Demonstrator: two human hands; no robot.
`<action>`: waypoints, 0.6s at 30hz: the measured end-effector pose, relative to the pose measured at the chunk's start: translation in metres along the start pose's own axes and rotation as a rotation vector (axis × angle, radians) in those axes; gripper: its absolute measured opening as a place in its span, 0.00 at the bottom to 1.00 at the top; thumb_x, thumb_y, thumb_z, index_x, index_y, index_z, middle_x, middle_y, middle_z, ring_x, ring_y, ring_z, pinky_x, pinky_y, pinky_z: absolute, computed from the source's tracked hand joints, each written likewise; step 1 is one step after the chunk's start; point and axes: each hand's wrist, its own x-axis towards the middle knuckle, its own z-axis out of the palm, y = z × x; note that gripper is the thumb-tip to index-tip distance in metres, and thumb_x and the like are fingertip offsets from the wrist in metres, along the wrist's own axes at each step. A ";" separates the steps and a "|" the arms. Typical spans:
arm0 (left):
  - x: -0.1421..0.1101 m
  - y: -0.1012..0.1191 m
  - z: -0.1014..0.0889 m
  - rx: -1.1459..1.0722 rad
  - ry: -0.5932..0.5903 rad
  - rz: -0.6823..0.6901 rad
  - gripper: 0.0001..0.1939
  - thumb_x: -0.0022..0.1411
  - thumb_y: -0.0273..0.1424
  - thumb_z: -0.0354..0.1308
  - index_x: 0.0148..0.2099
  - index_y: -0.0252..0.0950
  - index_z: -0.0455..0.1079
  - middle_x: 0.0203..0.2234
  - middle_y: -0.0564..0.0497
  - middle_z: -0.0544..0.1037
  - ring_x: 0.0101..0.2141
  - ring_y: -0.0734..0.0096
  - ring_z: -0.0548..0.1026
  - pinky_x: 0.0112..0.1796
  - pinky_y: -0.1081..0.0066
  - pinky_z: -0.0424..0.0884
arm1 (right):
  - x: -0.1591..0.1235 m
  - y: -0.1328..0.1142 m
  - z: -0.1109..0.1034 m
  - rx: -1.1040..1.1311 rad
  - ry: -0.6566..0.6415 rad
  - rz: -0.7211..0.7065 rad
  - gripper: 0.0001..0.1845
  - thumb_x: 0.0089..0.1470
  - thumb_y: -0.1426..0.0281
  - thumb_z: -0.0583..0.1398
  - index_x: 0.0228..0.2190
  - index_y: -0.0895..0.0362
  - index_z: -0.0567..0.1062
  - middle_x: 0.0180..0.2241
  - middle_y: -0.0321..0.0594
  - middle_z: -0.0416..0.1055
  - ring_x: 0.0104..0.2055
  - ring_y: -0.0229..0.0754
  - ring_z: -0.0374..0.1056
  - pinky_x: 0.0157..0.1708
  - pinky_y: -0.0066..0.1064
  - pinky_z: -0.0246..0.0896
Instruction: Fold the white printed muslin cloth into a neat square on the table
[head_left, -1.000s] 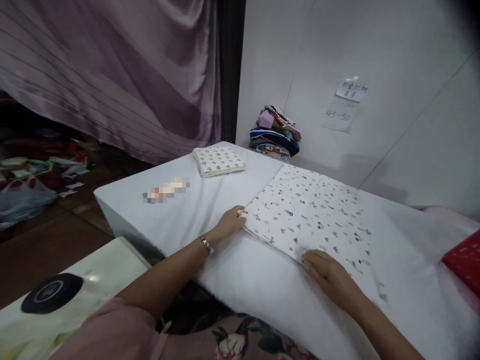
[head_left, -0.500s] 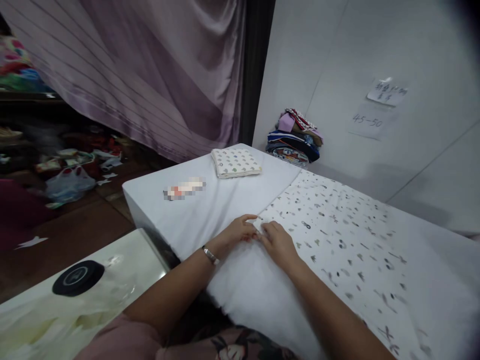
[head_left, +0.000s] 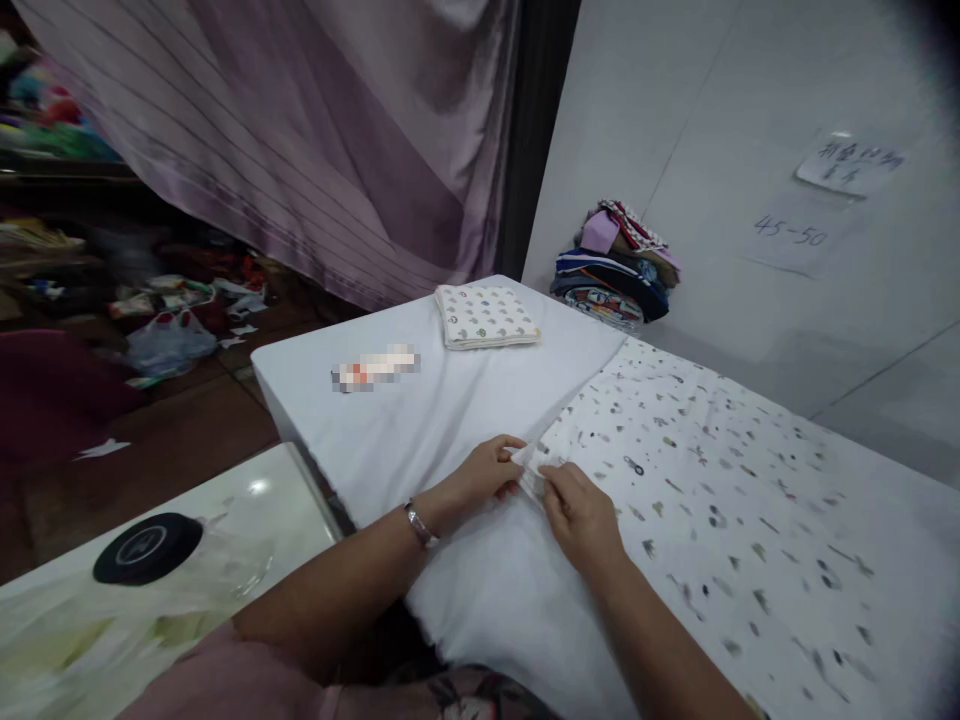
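Note:
A white cloth printed with small grey and green figures (head_left: 697,470) lies spread over the right part of the white-covered table. At its near left corner, my left hand (head_left: 487,472) pinches the edge between thumb and fingers; a bracelet is on that wrist. Just to the right, my right hand (head_left: 581,510) grips the same edge with curled fingers. Between the two hands the corner is lifted slightly and its plain underside shows. Farther back lies a folded cloth with a small repeated print (head_left: 489,318).
A blurred-out item (head_left: 375,368) lies on the white table cover (head_left: 315,420). A pile of folded clothes (head_left: 615,265) is against the wall. At lower left, a black round object (head_left: 148,548) rests on a pale surface. A purple curtain (head_left: 360,130) hangs behind.
My fingers have closed on the cloth's corner and raised it a little. My right hand has shifted slightly down and right. The view has turned slightly left.

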 end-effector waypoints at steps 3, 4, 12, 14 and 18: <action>-0.002 0.005 0.002 -0.033 0.014 -0.004 0.17 0.46 0.23 0.53 0.42 0.35 0.61 0.20 0.57 0.71 0.18 0.79 0.69 0.17 0.80 0.62 | 0.001 -0.001 0.007 -0.031 -0.038 -0.017 0.13 0.57 0.71 0.49 0.41 0.56 0.71 0.31 0.41 0.69 0.33 0.40 0.66 0.32 0.29 0.61; -0.002 0.007 0.003 -0.044 0.014 -0.004 0.17 0.45 0.23 0.53 0.41 0.35 0.61 0.20 0.57 0.71 0.18 0.78 0.69 0.17 0.80 0.62 | 0.002 -0.001 0.009 -0.014 -0.039 -0.011 0.13 0.58 0.72 0.49 0.40 0.55 0.71 0.31 0.40 0.69 0.33 0.40 0.67 0.33 0.28 0.62; -0.010 0.017 0.004 -0.050 0.005 0.029 0.12 0.44 0.22 0.51 0.35 0.36 0.58 0.18 0.59 0.70 0.18 0.77 0.69 0.19 0.78 0.64 | 0.005 -0.004 0.016 -0.051 -0.046 0.026 0.11 0.59 0.70 0.50 0.39 0.55 0.70 0.33 0.40 0.69 0.35 0.40 0.66 0.35 0.29 0.61; -0.009 0.014 0.003 -0.047 -0.003 0.032 0.11 0.44 0.22 0.51 0.34 0.36 0.58 0.18 0.58 0.71 0.19 0.77 0.70 0.20 0.77 0.65 | 0.005 -0.005 0.017 -0.077 -0.046 0.029 0.11 0.59 0.69 0.50 0.39 0.56 0.70 0.34 0.41 0.68 0.35 0.40 0.66 0.34 0.29 0.61; -0.007 0.009 0.001 -0.012 -0.050 0.051 0.07 0.46 0.25 0.52 0.33 0.35 0.62 0.20 0.55 0.72 0.21 0.76 0.70 0.21 0.77 0.64 | 0.006 -0.007 0.017 -0.103 -0.040 0.062 0.11 0.59 0.66 0.51 0.39 0.56 0.70 0.34 0.42 0.68 0.35 0.40 0.66 0.34 0.29 0.61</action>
